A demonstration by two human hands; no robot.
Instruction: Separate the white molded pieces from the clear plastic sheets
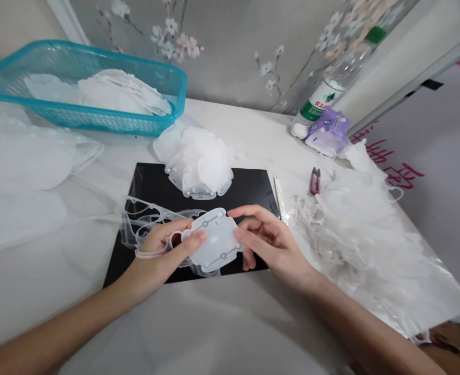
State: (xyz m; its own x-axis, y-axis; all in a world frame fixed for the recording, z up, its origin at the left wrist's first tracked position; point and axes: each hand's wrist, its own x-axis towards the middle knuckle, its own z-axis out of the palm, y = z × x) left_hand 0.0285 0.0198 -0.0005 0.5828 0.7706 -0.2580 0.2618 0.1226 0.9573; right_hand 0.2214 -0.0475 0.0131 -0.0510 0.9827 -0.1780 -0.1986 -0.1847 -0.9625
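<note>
My left hand [171,245] grips a translucent white silicone-like pad [216,242] with rounded corners and small holes, its thumb pressed on the face. Around the left fingers loops a thin clear strip of trim [152,254]. At the pad's right edge, my right hand [265,237] pinches with the thumb, while the index finger reaches along the upper corner. Beneath both hands lies a black board [249,190], with more tangled clear trim [136,219] on its left part. A loose pile of similar pads [202,161] rests over the board's far edge.
A blue basket [167,122] with white pieces stands at back left. White sheets [23,161] lie left, and a heap of clear scraps [370,239] right. Red-handled snips [315,182], a narrow white strip [279,198], a bottle [319,101] and a purple pack [329,133] are on the right.
</note>
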